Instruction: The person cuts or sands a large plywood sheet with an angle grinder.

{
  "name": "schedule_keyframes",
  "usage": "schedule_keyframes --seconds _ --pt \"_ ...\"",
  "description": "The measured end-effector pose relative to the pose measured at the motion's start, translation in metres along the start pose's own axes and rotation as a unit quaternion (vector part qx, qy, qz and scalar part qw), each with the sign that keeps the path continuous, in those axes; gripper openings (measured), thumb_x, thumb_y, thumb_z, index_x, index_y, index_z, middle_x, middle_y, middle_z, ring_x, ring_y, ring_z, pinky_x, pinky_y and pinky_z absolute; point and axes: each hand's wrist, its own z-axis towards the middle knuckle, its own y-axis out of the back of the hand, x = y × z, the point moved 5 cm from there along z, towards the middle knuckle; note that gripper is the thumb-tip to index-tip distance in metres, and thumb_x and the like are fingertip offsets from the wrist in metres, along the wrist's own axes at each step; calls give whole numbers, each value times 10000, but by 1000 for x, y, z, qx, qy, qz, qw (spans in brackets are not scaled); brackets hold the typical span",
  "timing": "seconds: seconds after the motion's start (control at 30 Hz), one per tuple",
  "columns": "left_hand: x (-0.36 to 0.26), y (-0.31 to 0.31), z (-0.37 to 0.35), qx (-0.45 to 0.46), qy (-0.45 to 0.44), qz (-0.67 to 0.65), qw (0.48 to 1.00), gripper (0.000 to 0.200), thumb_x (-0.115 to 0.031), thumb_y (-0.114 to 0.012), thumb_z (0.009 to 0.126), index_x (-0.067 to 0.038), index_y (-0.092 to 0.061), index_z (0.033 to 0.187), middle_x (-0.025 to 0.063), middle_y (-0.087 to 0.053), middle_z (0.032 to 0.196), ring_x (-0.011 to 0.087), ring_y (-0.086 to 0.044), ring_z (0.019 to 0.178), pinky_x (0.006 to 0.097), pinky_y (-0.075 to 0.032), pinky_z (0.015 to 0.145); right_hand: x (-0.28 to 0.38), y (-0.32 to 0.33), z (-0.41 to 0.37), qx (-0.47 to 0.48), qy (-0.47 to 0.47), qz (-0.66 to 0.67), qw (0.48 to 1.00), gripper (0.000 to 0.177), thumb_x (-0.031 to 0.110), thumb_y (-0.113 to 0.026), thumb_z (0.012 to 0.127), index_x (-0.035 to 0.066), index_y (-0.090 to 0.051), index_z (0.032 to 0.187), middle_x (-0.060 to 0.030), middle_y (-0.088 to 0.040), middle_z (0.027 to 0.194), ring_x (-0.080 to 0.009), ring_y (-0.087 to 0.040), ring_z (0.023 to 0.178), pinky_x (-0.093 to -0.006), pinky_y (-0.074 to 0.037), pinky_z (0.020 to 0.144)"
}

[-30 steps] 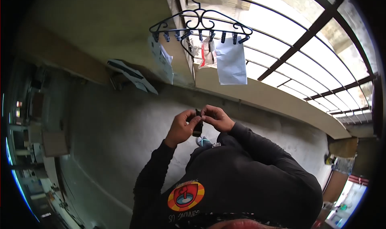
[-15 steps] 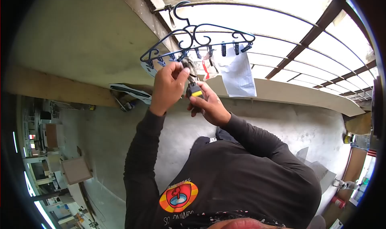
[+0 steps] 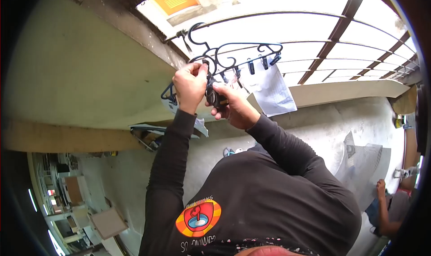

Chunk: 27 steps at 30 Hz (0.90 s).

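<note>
A dark blue clothes hanger [image 3: 248,43] with clips hangs from the window grille. My left hand [image 3: 190,89] is closed in a pinch in front of its left half, at the top of a dark strip or strap. Exactly what is between those fingertips is hidden. Just below and to the right, my right hand [image 3: 241,107] is closed around a small black object with a rounded face [image 3: 217,99], whose kind I cannot make out. Beside the right hand, a white paper sheet [image 3: 273,92] hangs from the hanger's clips.
Behind the hanger runs the barred window grille [image 3: 321,56], above a pale ledge [image 3: 332,92]. A bundle of papers [image 3: 150,132] sticks out at the lower left. Another person's hand [image 3: 381,187] shows at the right, near grey mesh sheets [image 3: 370,164].
The black object has turned, so its yellow part hardly shows and a rounded face does. The hanger is tilted differently and the view has shifted. Another person has appeared at the right.
</note>
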Motion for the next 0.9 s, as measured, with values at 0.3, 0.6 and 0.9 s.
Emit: schedule_keyframes --seconds 0.3,0.6,0.9 --pt "-3 2 -8 -61 -30 -21 997 171 -103 -678 778 62 -662 738 88 -636 575 107 -581 502 259 -457 512 -5 -9 3 -26 -13 39 999 307 402 -487 913 103 -554 929 -72 -610 692 -114 -540 471 -206 -411 380" --pt "18 0 -13 -75 -26 -23 997 148 -76 -643 809 55 -652 741 66 -610 560 107 -562 498 262 -433 495 -7 6 10 -36 -78 64 994 386 510 -474 886 138 -563 930 -85 -617 661 -148 -571 458 -201 -355 299" --pt "48 9 -28 -70 13 -26 997 112 -44 -626 797 67 -639 784 22 -576 557 62 -511 493 237 -394 460 -36 24 11 25 -144 15 989 415 518 -452 901 122 -560 960 -94 -628 706 -127 -543 423 -214 -375 320"
